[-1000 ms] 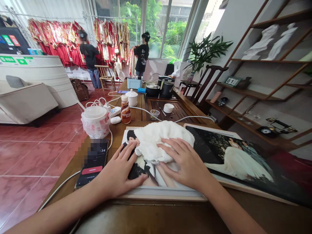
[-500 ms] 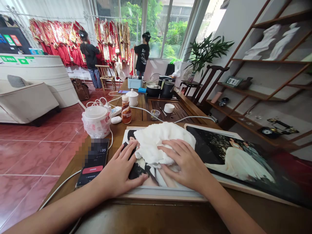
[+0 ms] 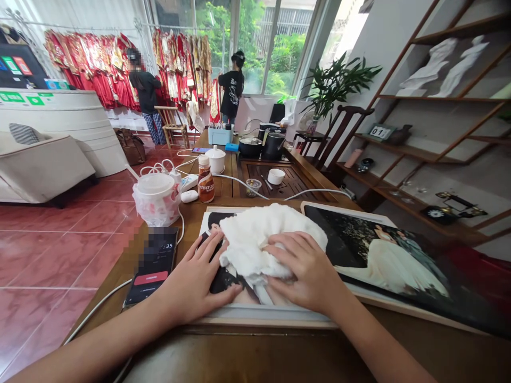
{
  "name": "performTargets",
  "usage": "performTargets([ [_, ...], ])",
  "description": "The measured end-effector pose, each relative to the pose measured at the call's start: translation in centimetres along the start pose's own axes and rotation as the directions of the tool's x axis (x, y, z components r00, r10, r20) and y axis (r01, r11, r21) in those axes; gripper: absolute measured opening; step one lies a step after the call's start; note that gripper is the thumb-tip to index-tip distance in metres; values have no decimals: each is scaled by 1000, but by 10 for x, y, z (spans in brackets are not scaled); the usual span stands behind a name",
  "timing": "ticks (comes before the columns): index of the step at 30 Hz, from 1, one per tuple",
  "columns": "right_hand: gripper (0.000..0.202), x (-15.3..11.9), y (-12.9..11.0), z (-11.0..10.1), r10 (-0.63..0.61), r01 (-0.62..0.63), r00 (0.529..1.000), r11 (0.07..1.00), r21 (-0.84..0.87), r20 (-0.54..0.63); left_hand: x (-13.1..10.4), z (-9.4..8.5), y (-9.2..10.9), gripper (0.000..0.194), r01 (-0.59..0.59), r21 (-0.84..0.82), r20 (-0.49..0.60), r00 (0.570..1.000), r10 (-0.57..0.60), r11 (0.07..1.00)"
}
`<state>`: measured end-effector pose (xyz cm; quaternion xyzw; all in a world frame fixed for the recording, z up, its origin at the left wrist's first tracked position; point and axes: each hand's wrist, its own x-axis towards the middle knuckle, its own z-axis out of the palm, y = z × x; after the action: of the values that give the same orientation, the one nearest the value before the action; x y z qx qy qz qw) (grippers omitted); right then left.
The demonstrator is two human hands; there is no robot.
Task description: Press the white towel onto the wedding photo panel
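A bunched white cloth lies on a framed photo in front of me, hiding much of the picture. My right hand grips the cloth's near right side, its fingers curved into the fabric and the thumb below. Flat on the left part of the same photo rests my left hand, fingers spread, holding nothing, close to the cloth's left edge. To the right lies a second framed photo of two people in wedding dress, partly overlapping the first one's side as I see it.
Left of my left hand lies a phone with a cable. Beyond it stand a bagged white tub, a Nescafe bottle and a lidded white pot. A small white cup sits on the tea tray. Two people stand by hanging garments.
My right hand has moved slightly right with the cloth, its fingers more curled. The cloth's right edge has shifted right. My left hand stays in place.
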<state>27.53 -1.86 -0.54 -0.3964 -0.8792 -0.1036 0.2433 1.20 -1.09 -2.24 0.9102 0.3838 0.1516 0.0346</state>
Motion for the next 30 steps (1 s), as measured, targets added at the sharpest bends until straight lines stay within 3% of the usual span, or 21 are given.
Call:
performTargets([
  [4, 43, 1, 3, 0, 19, -18, 999, 999, -46, 35, -1, 1, -1, 69, -7, 9, -4, 1000, 7, 1000],
  [10, 19, -3, 1, -4, -105, 108, 991, 994, 31, -85, 0, -1, 0, 72, 3, 18, 21, 1000, -3, 1000],
  [18, 41, 1, 0, 0, 27, -24, 999, 998, -65, 32, -1, 1, -1, 68, -3, 19, 1, 1000, 2, 1000],
  [25, 21, -2, 0, -4, -107, 108, 990, 994, 2, -89, 1, -1, 0, 75, 16, 31, 35, 999, -17, 999],
  [30, 30, 0, -1, 0, -22, 22, 999, 1000, -12, -24, 1, 1, -2, 73, 10, 35, 40, 999, -12, 999],
])
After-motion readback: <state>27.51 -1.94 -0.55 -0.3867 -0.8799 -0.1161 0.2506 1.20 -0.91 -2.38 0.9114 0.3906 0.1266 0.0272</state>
